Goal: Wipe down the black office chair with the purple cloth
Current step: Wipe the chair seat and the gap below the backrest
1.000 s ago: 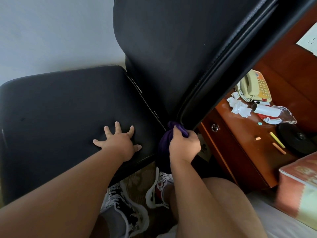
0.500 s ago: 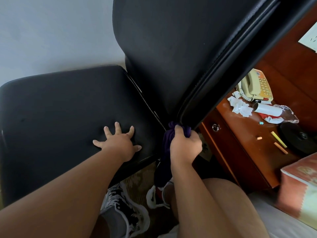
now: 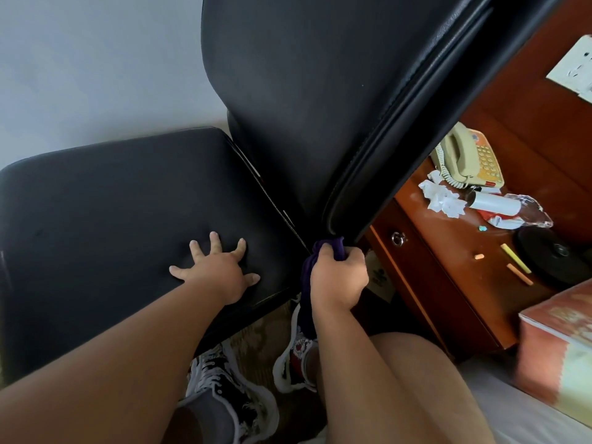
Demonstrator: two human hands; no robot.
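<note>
Your frame is bright; the light is soft and diffuse. The black office chair [image 3: 288, 91] shows a dull sheen along its backrest edge, and only a faint shadow lies under your left hand [image 3: 221, 274]. The clear bottle [image 3: 525, 213] glints. Wide-angle bending stretches the edges. The patterned box [image 3: 557, 341] at lower right is smeared; the centre is sharp.

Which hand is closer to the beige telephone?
Right. The right hand, gripping the purple cloth by the chair backrest, is nearer the telephone; the left hand presses the seat, farther away.
</note>
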